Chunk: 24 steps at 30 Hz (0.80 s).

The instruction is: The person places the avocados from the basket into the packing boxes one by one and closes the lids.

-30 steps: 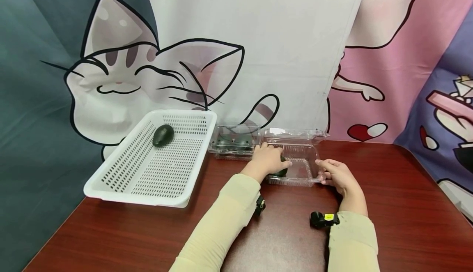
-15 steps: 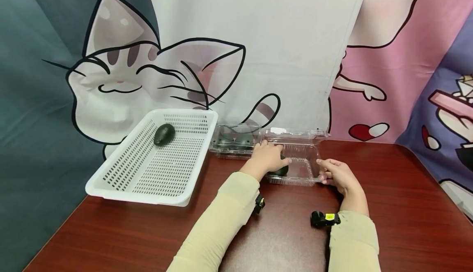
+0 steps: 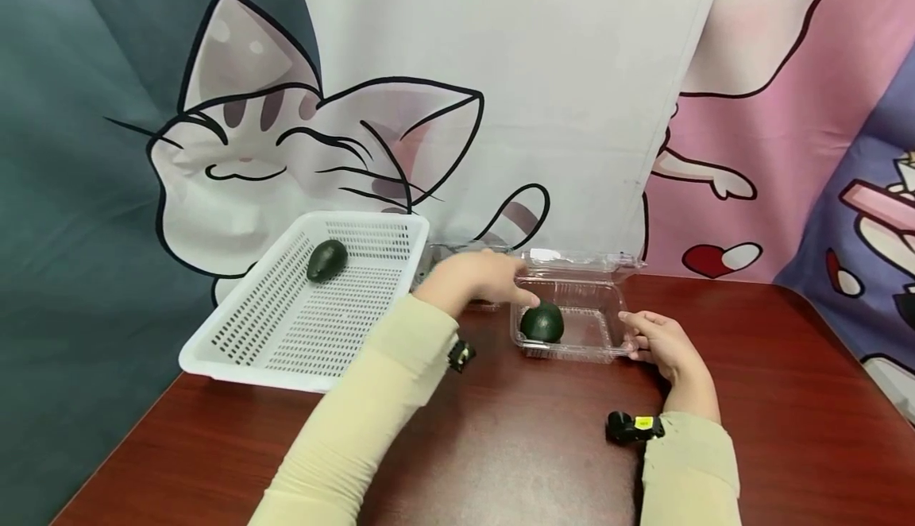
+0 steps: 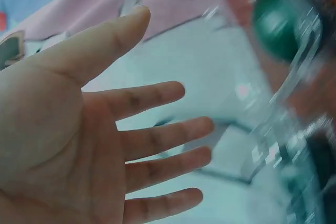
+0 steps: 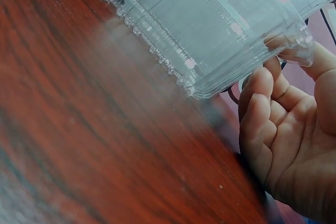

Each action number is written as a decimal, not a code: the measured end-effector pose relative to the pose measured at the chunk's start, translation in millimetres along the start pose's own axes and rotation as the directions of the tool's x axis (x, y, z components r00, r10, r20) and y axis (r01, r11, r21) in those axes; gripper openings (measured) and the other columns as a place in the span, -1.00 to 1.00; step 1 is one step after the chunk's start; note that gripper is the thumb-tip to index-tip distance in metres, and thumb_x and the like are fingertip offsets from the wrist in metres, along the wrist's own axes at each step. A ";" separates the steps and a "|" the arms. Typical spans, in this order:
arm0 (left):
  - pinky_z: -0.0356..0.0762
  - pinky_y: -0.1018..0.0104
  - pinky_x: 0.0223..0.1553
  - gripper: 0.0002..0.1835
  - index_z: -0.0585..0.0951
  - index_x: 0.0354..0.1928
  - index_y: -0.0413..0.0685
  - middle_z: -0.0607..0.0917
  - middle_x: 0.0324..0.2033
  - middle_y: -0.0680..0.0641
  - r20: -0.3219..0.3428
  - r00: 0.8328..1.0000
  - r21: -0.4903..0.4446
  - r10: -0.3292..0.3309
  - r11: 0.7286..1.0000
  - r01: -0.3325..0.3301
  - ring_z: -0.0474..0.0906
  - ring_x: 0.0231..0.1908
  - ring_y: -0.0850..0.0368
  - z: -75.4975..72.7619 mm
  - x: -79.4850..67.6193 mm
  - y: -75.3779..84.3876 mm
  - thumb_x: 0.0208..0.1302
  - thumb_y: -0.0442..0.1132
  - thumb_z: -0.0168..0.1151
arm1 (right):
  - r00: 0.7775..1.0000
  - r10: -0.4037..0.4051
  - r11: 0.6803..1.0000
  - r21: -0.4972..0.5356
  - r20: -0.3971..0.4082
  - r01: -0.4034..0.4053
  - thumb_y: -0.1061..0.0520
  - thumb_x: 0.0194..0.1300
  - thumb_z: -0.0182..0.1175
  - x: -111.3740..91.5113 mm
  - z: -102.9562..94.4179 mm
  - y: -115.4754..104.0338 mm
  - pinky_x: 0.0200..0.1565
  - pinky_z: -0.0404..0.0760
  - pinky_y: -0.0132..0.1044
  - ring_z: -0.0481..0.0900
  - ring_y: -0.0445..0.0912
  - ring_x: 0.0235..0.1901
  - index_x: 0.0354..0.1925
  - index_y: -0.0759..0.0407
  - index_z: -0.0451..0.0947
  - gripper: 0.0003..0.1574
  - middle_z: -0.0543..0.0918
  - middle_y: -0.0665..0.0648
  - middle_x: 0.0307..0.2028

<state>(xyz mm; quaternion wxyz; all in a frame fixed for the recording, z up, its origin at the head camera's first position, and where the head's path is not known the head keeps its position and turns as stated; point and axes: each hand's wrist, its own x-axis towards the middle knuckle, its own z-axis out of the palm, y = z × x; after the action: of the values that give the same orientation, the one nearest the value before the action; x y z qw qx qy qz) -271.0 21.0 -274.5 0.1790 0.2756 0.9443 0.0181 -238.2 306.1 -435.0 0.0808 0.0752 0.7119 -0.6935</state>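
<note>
Right hand (image 3: 661,343): nearest item, on the table (image 3: 543,446) toward its right half; fingers curled against the right end wall of the clamshell (image 3: 593,327), thumb on the rim as the right wrist view shows, steadying it. Clamshell: clear plastic, lid open and standing at its far side, set near the middle of the table toward the far edge. Avocado (image 3: 542,323): dark green, roundish as seen, no clear long axis; it lies in the left end of the clamshell tray, well apart from the right hand's fingers and nearer the left hand. Left hand (image 3: 475,278): raised above the table just left of and beyond the clamshell, fingers spread and straight, holding nothing; the avocado lies to its right and below its fingertips, near but apart. Basket (image 3: 236,351): white, perforated, at the table's far left corner, overhanging the left edge; a second avocado (image 3: 326,260) lies at its far end. Second clamshell (image 3: 436,260): at the far edge, largely hidden behind the left hand.
</note>
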 end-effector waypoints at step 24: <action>-0.14 -0.28 0.21 -0.13 -0.02 0.43 -0.08 -0.03 0.34 -0.41 -0.277 0.813 -0.434 -0.513 0.821 0.370 -0.18 0.31 -0.37 5.9 -36.6 -202.4 0.22 0.17 0.05 | 1.000 -0.008 1.000 0.011 0.001 0.008 -0.03 0.29 0.14 -0.4 -0.4 1.8 -0.50 0.56 -0.38 0.47 -0.23 -0.66 -0.51 0.08 0.43 -0.69 0.46 0.01 -0.61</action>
<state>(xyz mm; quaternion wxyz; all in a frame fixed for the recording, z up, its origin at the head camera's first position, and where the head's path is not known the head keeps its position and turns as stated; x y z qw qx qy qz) -344.3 -170.2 -294.9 0.0384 -0.0018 0.9788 0.2011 -237.4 306.6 -436.6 0.0780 0.0723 0.7084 -0.6978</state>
